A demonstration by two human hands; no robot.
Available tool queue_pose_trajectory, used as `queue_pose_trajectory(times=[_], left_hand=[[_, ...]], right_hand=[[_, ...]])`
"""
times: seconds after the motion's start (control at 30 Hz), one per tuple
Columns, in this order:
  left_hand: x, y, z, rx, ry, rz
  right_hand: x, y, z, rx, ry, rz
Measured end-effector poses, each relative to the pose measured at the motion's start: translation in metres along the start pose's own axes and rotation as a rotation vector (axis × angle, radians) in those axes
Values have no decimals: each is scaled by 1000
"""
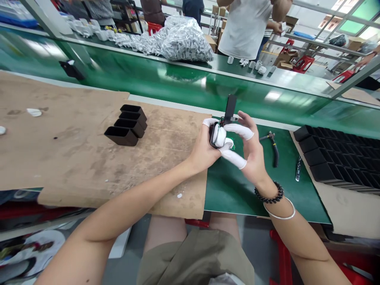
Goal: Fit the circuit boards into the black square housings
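Observation:
My left hand [204, 148] and my right hand [251, 148] meet above the green bench mat [231, 186], both wearing white finger cots. Together they grip a small black casing with a white part [218, 136] pressed into it. The left hand wraps the casing from the left; the right thumb and forefinger pinch the white part from the right. A black upright fixture [230, 109] stands just behind the hands.
Several black casings [127, 124] sit on brown cardboard [74, 150] to the left. A tray of black casings [341, 162] lies at right. Pliers [273, 146] and a small tool [297, 170] lie on the mat. Across the green conveyor [178, 79], a bag of white parts [185, 39] and a standing person [246, 27].

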State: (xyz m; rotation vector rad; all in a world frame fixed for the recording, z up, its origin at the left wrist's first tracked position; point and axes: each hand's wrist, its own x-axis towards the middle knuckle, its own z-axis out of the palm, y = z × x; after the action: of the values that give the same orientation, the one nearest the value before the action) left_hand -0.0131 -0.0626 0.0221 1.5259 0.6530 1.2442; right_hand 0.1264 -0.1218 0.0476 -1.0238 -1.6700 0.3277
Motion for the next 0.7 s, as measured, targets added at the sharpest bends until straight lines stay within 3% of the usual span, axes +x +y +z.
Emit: queue_pose_trajectory(times=[0.07, 0.13, 0.23, 0.3, 0.43, 0.53, 0.63, 0.7], left_hand=[[5, 4, -3, -98, -88, -159], [9, 10, -8, -153, -251, -311], [14, 18, -15, -232, -552, -499], [15, 20, -19, -349, -674, -575], [16, 15, -27, -558, -754, -640], [18, 14, -35, -586, -818, -661], [19, 17, -35, -410, -830, -588], [17, 14, -30, -222, -752, -469]], right_hand=[[6, 4, -9, 22, 29, 47], [12, 11, -16, 50, 36, 71], [18, 20, -26, 41, -42, 94], [21, 23, -33, 29, -95, 119], [24, 26, -42, 99, -119, 213], [25, 27, -44, 180, -125, 313], [26, 28, -44, 222, -125, 389], [26, 29, -44, 231, -106, 421]])
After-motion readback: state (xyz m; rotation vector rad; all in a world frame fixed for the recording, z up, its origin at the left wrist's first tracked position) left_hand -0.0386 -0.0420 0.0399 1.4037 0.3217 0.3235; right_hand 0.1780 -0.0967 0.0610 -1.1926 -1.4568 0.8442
